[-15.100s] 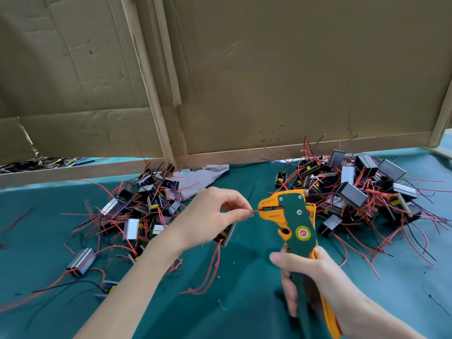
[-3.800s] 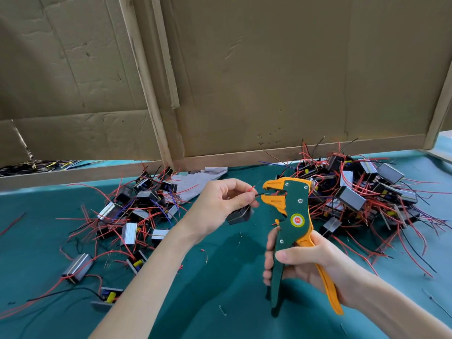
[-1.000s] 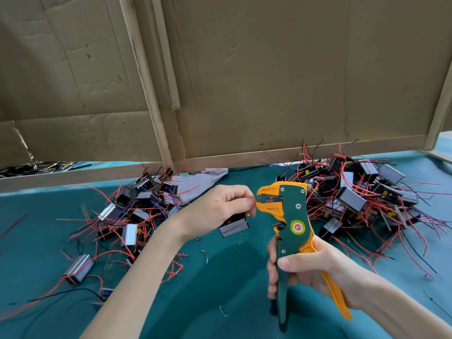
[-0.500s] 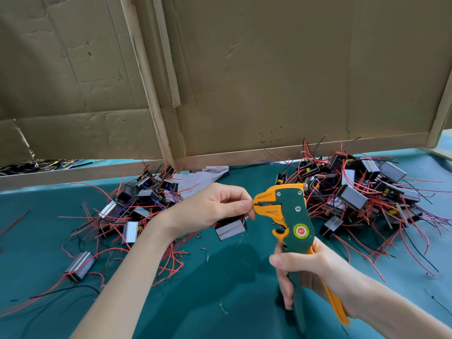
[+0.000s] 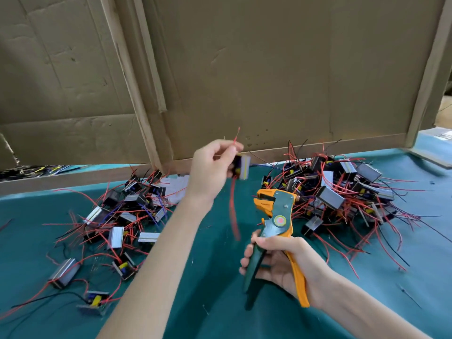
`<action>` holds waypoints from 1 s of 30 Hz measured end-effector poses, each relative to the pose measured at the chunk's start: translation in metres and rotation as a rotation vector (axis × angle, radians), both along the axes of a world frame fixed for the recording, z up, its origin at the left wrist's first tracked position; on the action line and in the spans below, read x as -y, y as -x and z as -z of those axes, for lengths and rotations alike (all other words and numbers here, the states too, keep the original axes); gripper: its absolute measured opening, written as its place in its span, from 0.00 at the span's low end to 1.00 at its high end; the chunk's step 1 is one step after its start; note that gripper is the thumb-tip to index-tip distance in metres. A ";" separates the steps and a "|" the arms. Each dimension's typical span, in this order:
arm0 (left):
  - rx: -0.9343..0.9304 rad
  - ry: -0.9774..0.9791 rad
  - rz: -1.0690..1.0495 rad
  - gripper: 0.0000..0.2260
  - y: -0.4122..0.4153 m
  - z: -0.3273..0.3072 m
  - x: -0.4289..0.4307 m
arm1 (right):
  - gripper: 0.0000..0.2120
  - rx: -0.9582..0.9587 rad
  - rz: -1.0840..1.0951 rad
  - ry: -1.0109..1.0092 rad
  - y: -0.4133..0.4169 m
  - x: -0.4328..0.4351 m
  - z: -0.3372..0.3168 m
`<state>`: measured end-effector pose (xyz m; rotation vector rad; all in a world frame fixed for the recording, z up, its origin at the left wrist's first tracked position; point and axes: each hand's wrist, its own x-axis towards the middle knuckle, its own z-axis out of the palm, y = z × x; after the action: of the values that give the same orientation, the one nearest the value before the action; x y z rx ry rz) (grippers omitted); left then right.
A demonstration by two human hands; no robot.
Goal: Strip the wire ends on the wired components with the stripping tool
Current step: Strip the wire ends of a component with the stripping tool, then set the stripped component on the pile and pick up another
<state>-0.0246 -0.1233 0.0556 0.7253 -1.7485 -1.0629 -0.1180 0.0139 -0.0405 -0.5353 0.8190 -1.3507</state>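
My left hand (image 5: pixel 212 165) is raised above the table and pinches a red wire of a small black and silver wired component (image 5: pixel 241 166), which dangles blurred beside my fingers. Another red wire (image 5: pixel 233 211) trails down from it. My right hand (image 5: pixel 276 260) grips the handles of the green and orange stripping tool (image 5: pixel 275 223), held upright with its jaws apart from the wire. A pile of wired components (image 5: pixel 340 192) lies to the right, another pile (image 5: pixel 129 216) to the left.
The table (image 5: pixel 220 302) has a teal cover. Upright cardboard panels (image 5: pixel 269 81) close off the back. Loose components (image 5: pixel 64 272) with red and black leads lie at the near left. A white cloth (image 5: pixel 175 189) sits behind the left pile.
My left hand has lifted up and away from the tool's jaws, taking the component with it. The tool has dropped slightly and its handles have spread.
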 end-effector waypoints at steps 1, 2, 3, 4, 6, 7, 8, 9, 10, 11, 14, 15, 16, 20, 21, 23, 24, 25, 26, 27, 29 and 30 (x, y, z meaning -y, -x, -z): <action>-0.092 -0.067 0.013 0.08 0.017 -0.005 -0.002 | 0.04 0.021 0.002 -0.015 0.001 0.000 0.000; -0.165 -0.136 0.052 0.08 0.036 -0.009 -0.006 | 0.04 0.036 0.003 -0.029 0.001 0.000 -0.001; -0.222 -0.208 0.123 0.08 0.054 -0.013 -0.012 | 0.06 0.049 0.004 -0.040 0.001 0.000 -0.001; -0.253 -0.279 0.215 0.09 0.071 -0.015 -0.018 | 0.08 0.058 0.005 -0.047 0.001 -0.001 -0.001; -0.219 -0.375 0.421 0.15 0.094 -0.013 -0.032 | 0.15 0.060 0.014 -0.051 0.000 -0.001 -0.001; -0.160 -0.388 0.508 0.18 0.099 -0.010 -0.038 | 0.19 0.057 0.026 -0.052 0.000 -0.001 0.000; -0.085 -0.367 0.566 0.20 0.100 -0.006 -0.042 | 0.20 0.056 0.042 -0.053 0.001 0.000 0.000; -0.002 -0.302 0.581 0.21 0.097 -0.003 -0.045 | 0.21 0.059 0.056 -0.054 0.002 0.001 -0.001; 0.077 -0.208 0.559 0.20 0.090 0.001 -0.047 | 0.19 0.068 0.067 -0.053 0.003 0.001 -0.001; 0.147 -0.111 0.518 0.19 0.079 0.005 -0.047 | 0.17 0.083 0.078 -0.051 0.004 0.002 -0.003; 0.355 0.144 0.289 0.16 0.028 0.025 -0.034 | 0.11 0.115 0.115 -0.047 0.007 0.004 -0.005; 0.460 0.218 0.180 0.16 0.005 0.032 -0.026 | 0.11 0.113 0.120 -0.041 0.007 0.004 -0.005; 0.588 0.272 0.090 0.17 -0.018 0.038 -0.015 | 0.11 0.109 0.122 -0.036 0.008 0.005 -0.006; 1.243 0.236 -0.135 0.18 -0.108 0.053 0.022 | 0.09 0.095 0.126 -0.034 0.007 0.005 -0.006; 1.331 0.226 -0.190 0.16 -0.124 0.058 0.027 | 0.09 0.089 0.124 -0.031 0.007 0.005 -0.006; 1.374 0.245 -0.268 0.15 -0.147 0.068 0.033 | 0.09 0.079 0.125 -0.024 0.006 0.006 -0.006; 1.358 0.268 -0.283 0.15 -0.152 0.075 0.035 | 0.09 0.076 0.128 -0.023 0.007 0.006 -0.006; 1.318 0.295 -0.290 0.15 -0.156 0.081 0.036 | 0.09 0.076 0.130 -0.024 0.006 0.005 -0.005; 1.255 0.333 -0.303 0.15 -0.157 0.085 0.035 | 0.08 0.075 0.131 -0.025 0.006 0.005 -0.004; 1.168 0.381 -0.330 0.13 -0.156 0.089 0.034 | 0.08 0.074 0.132 -0.025 0.006 0.005 -0.003; 0.931 0.405 -0.393 0.11 -0.149 0.090 0.028 | 0.07 0.076 0.133 -0.025 0.006 0.005 -0.003; 0.788 0.360 -0.404 0.12 -0.143 0.090 0.022 | 0.07 0.078 0.132 -0.025 0.006 0.005 -0.002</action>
<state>0.1185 -0.1454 -0.0341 1.2983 -2.2180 -0.1572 -0.1240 0.0088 -0.0382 -0.4125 0.8171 -1.4710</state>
